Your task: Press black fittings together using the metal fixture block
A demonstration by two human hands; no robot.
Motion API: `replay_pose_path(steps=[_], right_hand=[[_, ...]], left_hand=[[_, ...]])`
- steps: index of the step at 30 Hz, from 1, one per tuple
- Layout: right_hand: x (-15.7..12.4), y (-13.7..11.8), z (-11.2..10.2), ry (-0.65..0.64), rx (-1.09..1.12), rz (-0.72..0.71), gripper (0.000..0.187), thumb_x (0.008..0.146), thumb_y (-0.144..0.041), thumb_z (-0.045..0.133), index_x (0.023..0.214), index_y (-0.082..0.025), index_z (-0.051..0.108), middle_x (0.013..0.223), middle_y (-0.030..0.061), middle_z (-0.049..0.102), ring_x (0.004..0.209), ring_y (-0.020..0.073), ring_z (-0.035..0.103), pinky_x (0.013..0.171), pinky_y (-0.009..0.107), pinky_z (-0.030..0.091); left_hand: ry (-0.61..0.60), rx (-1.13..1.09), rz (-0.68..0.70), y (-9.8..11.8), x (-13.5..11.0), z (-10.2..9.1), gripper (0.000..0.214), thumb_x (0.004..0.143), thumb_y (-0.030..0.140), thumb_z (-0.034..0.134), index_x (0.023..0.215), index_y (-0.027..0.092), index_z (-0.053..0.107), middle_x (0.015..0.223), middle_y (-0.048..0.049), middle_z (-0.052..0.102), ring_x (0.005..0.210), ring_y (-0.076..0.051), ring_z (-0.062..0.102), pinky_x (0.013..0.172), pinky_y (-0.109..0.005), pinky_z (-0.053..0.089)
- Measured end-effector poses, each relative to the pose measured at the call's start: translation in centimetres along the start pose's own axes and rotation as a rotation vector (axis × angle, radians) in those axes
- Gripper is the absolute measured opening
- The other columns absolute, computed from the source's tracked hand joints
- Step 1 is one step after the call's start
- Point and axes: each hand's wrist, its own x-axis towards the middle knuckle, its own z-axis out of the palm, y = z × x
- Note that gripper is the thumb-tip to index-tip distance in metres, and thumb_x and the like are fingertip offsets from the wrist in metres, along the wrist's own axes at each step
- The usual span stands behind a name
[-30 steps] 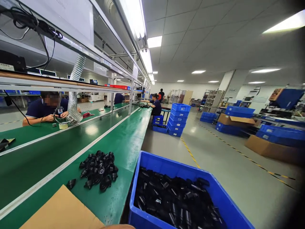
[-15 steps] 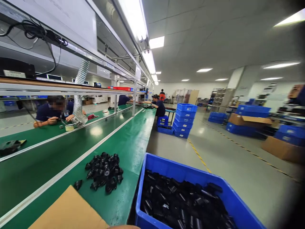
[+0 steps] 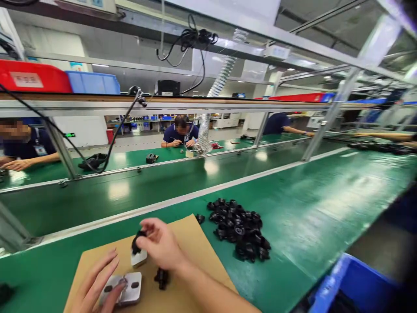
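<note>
My right hand (image 3: pixel 161 244) pinches a small black part (image 3: pixel 137 241) above a little white block (image 3: pixel 139 258) on a brown cardboard sheet (image 3: pixel 192 243). My left hand (image 3: pixel 97 282) lies with fingers spread on a flat metal plate with holes (image 3: pixel 128 290). Another black part (image 3: pixel 162 278) sits on the cardboard under my right wrist. A heap of black parts (image 3: pixel 237 228) lies on the green bench (image 3: pixel 309 208) to the right of the cardboard.
A blue bin (image 3: pixel 355 287) stands at the lower right edge. A green conveyor belt (image 3: pixel 130 187) runs behind a white strip. Across it, people in dark shirts (image 3: pixel 179 132) work under a shelf carrying red and blue bins (image 3: pixel 58 80), cables and a silver duct (image 3: pixel 208 113).
The view has swung left from the aisle and blue bin onto the bench. Both my hands, the metal plate and the white block have come into sight.
</note>
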Motion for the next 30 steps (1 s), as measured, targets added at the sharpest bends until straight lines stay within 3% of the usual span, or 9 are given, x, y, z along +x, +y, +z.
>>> replay_pose_path(steps=[2,4,7,13,18,21,23,26,30], right_hand=[[2.1,0.2,-3.2,0.195,-0.329,-0.172,0.042,0.086,-0.038,0.075,0.125,-0.024,0.07,0.117,0.0102,0.072,0.103,0.0255,0.066,0.097,0.043,0.055],[4.2,1.1,-6.3,0.216,-0.42,-0.189,0.03,0.084,-0.028,0.073,0.113,-0.023,0.074,0.115,0.0122,0.073,0.111,0.0307,0.064,0.107,0.052,0.049],[6.3,3.0,-9.0,0.189,-0.513,-0.2,0.021,0.081,-0.021,0.071,0.101,-0.022,0.077,0.104,0.012,0.074,0.103,0.0326,0.067,0.103,0.054,0.052],[6.6,5.2,-8.8,0.166,-0.623,-0.298,0.025,0.087,-0.019,0.064,0.108,-0.023,0.076,0.113,0.0093,0.075,0.109,0.0285,0.067,0.1,0.045,0.055],[6.9,6.0,-9.0,0.208,-0.652,-0.314,0.023,0.09,-0.033,0.063,0.105,-0.022,0.077,0.109,0.0108,0.076,0.099,0.0296,0.068,0.088,0.043,0.056],[7.4,6.4,-9.5,0.27,-0.643,-0.324,0.032,0.089,-0.045,0.062,0.107,-0.022,0.077,0.111,0.0121,0.076,0.098,0.0316,0.067,0.094,0.048,0.052],[7.8,6.6,-9.7,0.26,-0.632,-0.324,0.036,0.086,-0.053,0.066,0.099,-0.022,0.078,0.1,0.011,0.076,0.09,0.0318,0.067,0.088,0.047,0.052],[8.4,7.2,-10.2,0.38,-0.657,-0.347,0.045,0.084,-0.063,0.069,0.1,-0.021,0.077,0.096,0.012,0.074,0.085,0.0318,0.065,0.078,0.044,0.049],[9.1,8.3,-10.9,0.376,-0.841,-0.458,0.057,0.084,-0.079,0.062,0.084,-0.024,0.074,0.096,0.013,0.073,0.094,0.0356,0.065,0.09,0.052,0.046]], left_hand=[[-0.054,-0.012,-0.043,0.0,0.2,0.0,0.056,0.102,0.017,0.063,0.155,0.027,0.051,0.152,-0.0102,0.057,0.138,-0.024,0.06,0.121,-0.034,0.049],[-0.093,-0.011,-0.062,0.0,0.2,-0.1,0.048,0.104,0.02,0.061,0.151,0.026,0.053,0.154,-0.0112,0.054,0.14,-0.024,0.058,0.12,-0.034,0.049],[-0.159,-0.002,-0.076,-0.3,-0.2,-0.2,0.044,0.106,0.024,0.059,0.15,0.025,0.055,0.155,-0.0117,0.052,0.142,-0.024,0.056,0.117,-0.033,0.052],[-0.202,-0.02,-0.054,-0.6,-0.3,-0.2,0.037,0.107,0.024,0.059,0.143,0.026,0.06,0.153,-0.0123,0.053,0.141,-0.023,0.056,0.114,-0.031,0.054],[-0.226,-0.055,-0.05,-0.5,0.4,-0.4,0.035,0.104,0.019,0.059,0.139,0.025,0.062,0.148,-0.0145,0.058,0.137,-0.026,0.059,0.112,-0.038,0.057],[-0.209,-0.07,-0.04,-0.9,0.7,-0.5,0.035,0.103,0.019,0.059,0.137,0.024,0.061,0.145,-0.0157,0.06,0.134,-0.027,0.06,0.112,-0.042,0.057],[-0.207,-0.026,-0.053,-1.6,0.9,-0.6,0.033,0.102,0.02,0.06,0.135,0.023,0.061,0.143,-0.0157,0.06,0.131,-0.027,0.061,0.11,-0.043,0.057],[-0.216,0.102,-0.106,-3.2,1.3,-1.0,0.028,0.1,0.02,0.059,0.128,0.021,0.065,0.138,-0.0148,0.063,0.125,-0.027,0.063,0.105,-0.042,0.058],[-0.254,0.323,-0.288,-6.4,2.4,-3.3,0.023,0.101,0.016,0.058,0.12,0.02,0.07,0.124,-0.0135,0.068,0.115,-0.026,0.064,0.1,-0.041,0.057]])
